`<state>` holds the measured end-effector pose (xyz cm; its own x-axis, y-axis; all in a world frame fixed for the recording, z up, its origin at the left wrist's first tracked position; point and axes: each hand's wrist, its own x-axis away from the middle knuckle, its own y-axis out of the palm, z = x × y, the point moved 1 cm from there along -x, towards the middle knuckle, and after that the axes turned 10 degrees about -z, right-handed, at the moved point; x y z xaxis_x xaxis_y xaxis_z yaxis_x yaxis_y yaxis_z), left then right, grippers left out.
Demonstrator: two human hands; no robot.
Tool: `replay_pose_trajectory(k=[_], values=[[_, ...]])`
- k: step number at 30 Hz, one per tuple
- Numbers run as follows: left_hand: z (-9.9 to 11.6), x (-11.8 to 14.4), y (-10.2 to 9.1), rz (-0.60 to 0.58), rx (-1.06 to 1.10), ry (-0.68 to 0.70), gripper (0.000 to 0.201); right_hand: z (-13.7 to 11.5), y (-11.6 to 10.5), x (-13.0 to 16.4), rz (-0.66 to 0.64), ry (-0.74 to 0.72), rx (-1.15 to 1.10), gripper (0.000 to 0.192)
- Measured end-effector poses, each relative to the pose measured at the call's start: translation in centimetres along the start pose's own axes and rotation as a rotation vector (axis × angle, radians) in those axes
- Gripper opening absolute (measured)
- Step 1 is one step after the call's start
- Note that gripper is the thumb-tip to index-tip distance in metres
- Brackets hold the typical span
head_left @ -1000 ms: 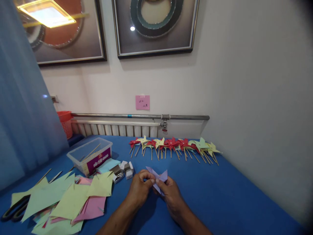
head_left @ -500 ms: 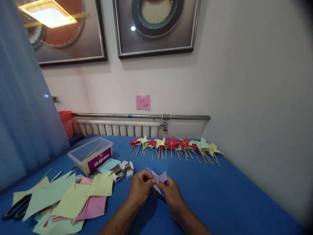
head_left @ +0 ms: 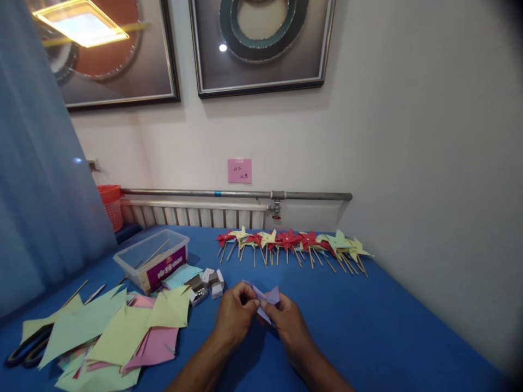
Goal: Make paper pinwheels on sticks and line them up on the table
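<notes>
My left hand (head_left: 235, 316) and right hand (head_left: 286, 322) meet, both pinched on a folded purple paper (head_left: 265, 299) just above the blue counter (head_left: 368, 326), near centre; cut paper sheets (head_left: 118, 332) lie left.

Left hand (head_left: 235, 316), right hand (head_left: 286, 320) pinch purple paper (head_left: 267, 298); finished pinwheels (head_left: 292, 242) beyond on blue table (head_left: 388, 326).
</notes>
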<state>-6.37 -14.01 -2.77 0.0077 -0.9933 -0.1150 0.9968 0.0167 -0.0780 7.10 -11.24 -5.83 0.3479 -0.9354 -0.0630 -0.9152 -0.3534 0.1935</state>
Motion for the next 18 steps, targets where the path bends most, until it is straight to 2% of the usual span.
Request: replay_pose_trajectory(k=[9,15,18], values=[[0.3,0.0,-0.1,0.045,-0.02,-0.018,0.017,-0.6,0.1,0.3,-0.054,-0.011,0.033,0.034],[-0.7,-0.4,0.1,0.035,0.045,0.036,0.017,1.7,-0.9,-0.8,0.007,0.025,0.034,0.042],[-1.1,-0.5,0.2,0.057,0.073,0.002,0.018,2.9,-1.1,-1.5,0.034,0.021,-0.013,0.04]])
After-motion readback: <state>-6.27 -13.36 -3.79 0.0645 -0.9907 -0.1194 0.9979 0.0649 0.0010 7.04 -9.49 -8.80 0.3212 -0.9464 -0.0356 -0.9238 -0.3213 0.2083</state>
